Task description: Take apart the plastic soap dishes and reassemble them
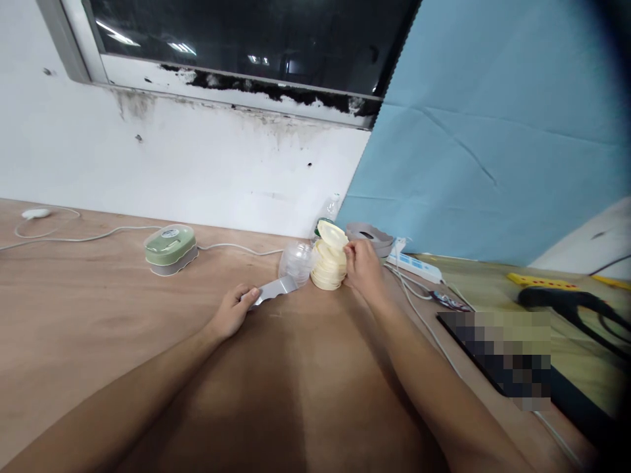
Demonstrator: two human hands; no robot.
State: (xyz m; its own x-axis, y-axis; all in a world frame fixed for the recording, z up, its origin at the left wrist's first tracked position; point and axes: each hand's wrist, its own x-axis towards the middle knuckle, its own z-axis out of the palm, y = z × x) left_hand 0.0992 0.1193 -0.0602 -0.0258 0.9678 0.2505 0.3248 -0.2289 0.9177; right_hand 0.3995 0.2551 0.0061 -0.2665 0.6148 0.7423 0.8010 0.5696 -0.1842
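Note:
My left hand [235, 310] is closed on one end of a grey piece with a wavy lower edge [274, 290], holding it low over the table. With its fingertips my right hand [363, 268] pinches the edge of a pale yellow, shallow oval piece [332, 235], tilted at the top of a stack of similar yellow pieces [328, 272]. Just left of that stack stand nested clear plastic pieces [296, 263], near the far end of the grey piece. Behind my right hand is a grey container [371, 238], partly hidden.
A green box with a clear cover and grey base [170, 247] sits on the left. A bottle [329, 209] stands by the wall. White cables and a power strip [415, 267] lie at right, near a dark flat device [473, 355], partly pixelated. A white mouse [36, 213] is far left.

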